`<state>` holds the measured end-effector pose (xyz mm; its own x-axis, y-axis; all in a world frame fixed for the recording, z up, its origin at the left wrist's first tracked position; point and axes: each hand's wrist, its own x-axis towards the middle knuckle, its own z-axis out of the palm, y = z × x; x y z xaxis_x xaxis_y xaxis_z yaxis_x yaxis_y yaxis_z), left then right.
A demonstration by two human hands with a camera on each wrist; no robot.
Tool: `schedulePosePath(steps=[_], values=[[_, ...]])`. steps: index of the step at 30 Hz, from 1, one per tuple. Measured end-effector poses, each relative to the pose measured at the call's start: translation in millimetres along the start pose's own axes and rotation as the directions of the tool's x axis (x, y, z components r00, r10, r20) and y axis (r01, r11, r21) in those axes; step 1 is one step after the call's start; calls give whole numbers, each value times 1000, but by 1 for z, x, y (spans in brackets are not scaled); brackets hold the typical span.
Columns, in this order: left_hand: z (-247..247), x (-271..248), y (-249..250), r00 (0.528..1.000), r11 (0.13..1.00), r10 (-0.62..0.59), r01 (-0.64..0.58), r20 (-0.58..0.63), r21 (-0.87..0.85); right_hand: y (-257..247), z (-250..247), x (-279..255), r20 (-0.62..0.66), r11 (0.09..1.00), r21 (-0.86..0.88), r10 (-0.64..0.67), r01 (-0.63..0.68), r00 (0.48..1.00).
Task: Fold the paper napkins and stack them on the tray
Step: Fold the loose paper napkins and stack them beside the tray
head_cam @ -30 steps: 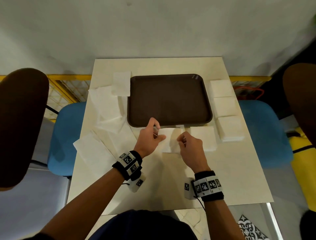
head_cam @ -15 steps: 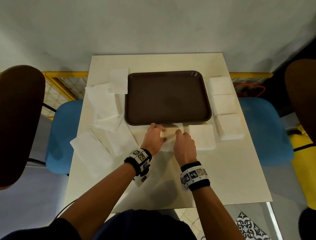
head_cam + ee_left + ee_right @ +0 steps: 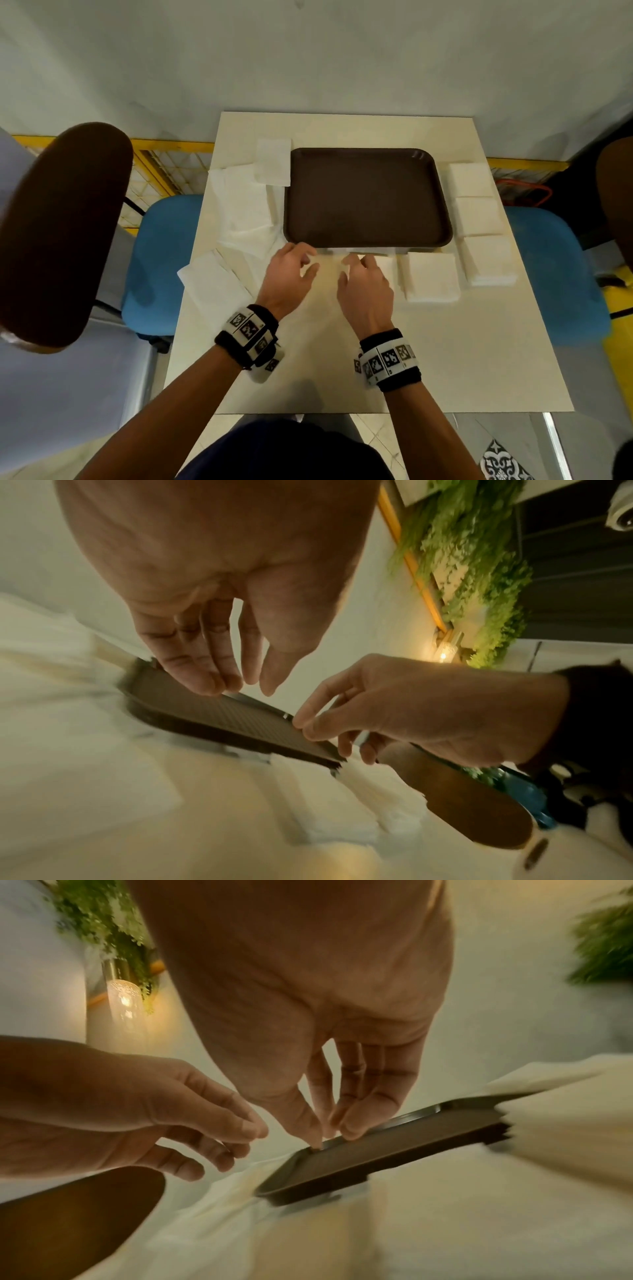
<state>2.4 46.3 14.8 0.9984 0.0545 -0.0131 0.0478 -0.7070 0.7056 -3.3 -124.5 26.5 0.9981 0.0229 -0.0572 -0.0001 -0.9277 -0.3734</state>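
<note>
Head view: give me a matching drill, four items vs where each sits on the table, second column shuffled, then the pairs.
Items:
1. tray
2. loose unfolded napkins
3. folded napkin stacks
4. hands: left hand, right hand

Places:
A. right of the tray
B. middle of the table, far half
C. in front of the tray's near edge
D. left of the tray

Pairs: 1-B, 2-D, 3-A, 4-C

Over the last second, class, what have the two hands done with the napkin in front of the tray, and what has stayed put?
The left hand and right hand had been pinching a napkin near the tray; they pressed it down, and now hover with fingers relaxed, holding nothing visible. The tray holds no napkins, as before; the folded stacks and the loose napkins have not moved.
</note>
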Motion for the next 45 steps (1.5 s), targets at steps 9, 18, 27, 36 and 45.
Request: schedulePosePath(steps=[9, 18, 27, 36, 45], values=[[-89, -43, -131, 941, 967, -219, 245, -257, 74, -96, 55, -20, 192, 958, 159, -266, 237, 945], [-107, -46, -200, 729, 754, -656, 622, -193, -213, -153, 102, -22, 370, 938, 98, -345, 333, 862], [-116, -38, -188, 773, 757, -594, 443, -223, -481, -155, 115, -16, 352, 942, 235, -311, 238, 883], [-165, -47, -123, 982, 754, -143, 189, 124, -629, -142, 69, -3, 280, 759, 651, -218, -18, 935], [-185, -52, -71, 985, 724, -105, 171, 139, -668, -133, 4, -10, 174, 451, 891, -229, -54, 958]])
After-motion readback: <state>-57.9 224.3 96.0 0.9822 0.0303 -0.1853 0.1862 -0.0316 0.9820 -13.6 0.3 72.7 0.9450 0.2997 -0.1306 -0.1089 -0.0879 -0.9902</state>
